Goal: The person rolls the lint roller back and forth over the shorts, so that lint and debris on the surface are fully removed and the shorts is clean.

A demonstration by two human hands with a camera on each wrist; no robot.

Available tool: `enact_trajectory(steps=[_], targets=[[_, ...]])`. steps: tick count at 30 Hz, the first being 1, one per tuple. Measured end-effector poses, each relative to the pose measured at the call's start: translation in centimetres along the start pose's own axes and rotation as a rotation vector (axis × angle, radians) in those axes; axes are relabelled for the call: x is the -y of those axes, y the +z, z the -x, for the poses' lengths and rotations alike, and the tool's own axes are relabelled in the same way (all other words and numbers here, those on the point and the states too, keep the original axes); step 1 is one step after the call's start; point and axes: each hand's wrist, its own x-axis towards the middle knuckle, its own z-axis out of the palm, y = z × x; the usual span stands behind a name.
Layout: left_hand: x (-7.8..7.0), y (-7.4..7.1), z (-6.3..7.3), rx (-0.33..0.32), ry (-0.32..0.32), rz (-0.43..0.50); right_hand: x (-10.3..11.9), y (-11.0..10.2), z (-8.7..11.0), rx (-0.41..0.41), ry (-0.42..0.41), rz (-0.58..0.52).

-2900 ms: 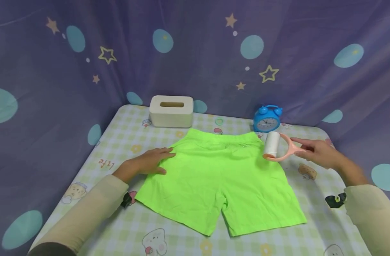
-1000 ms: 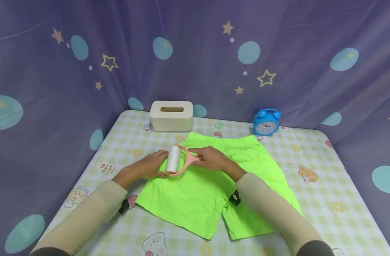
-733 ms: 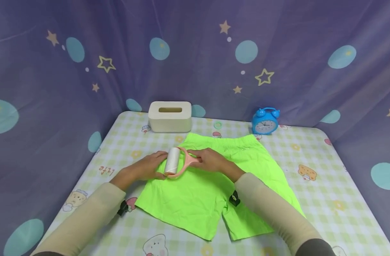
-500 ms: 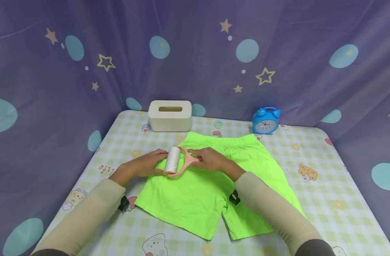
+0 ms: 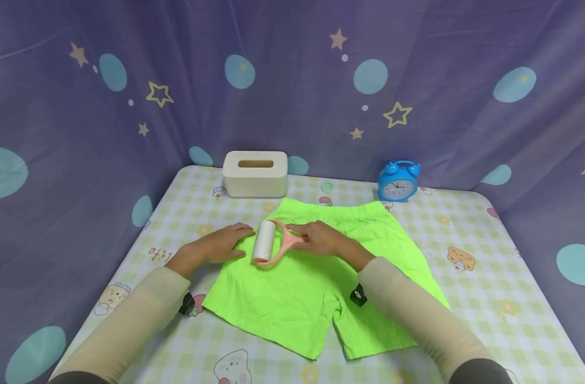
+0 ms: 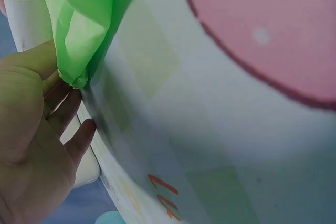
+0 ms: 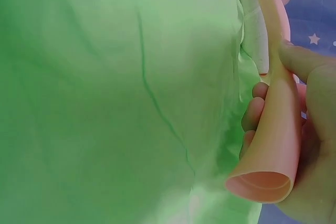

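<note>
Bright green shorts (image 5: 292, 298) lie spread out on the table. My right hand (image 5: 321, 238) grips the pink handle of a lint roller (image 5: 263, 242). In the right wrist view, the fingers curl round that handle (image 7: 275, 124). The roller's white cylinder rests over the left side of the shorts, below the waistband. Just left of it, my left hand (image 5: 220, 245) rests on the shorts' left edge with its fingers extended. From the left wrist, its thumb and fingertips (image 6: 84, 132) are seen at the fabric's edge and table.
A cream tissue box (image 5: 255, 181) stands at the back left of the table. Behind the shorts on the right is a blue alarm clock (image 5: 399, 182). A checked cloth with printed figures covers the table (image 5: 489, 277), and purple curtains hang around it.
Over the whole span, my right hand has carried the lint roller leftward across the shorts. Most recently it has shifted slightly right, away from my left hand, which stays about in place.
</note>
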Motion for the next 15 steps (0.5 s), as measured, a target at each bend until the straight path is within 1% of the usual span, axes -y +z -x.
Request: enact_trajectory(steps=[5, 8, 11, 15], targets=[[-0.2, -0.1, 0.0, 0.008, -0.002, 0.008, -0.9, -0.4, 0.9, 0.023, 0.001, -0.013], [-0.5, -0.4, 0.1, 0.02, -0.027, 0.023, -1.5, -0.8, 1.6, 0.038, 0.003, -0.031], [-0.7, -0.5, 0.3, 0.022, -0.033, 0.018, -2.0, -1.2, 2.3, 0.048, 0.01, -0.041], [-0.4, -0.3, 0.4, 0.013, -0.029, 0.019, -2.4, -1.8, 3.2, 0.053, 0.016, -0.031]])
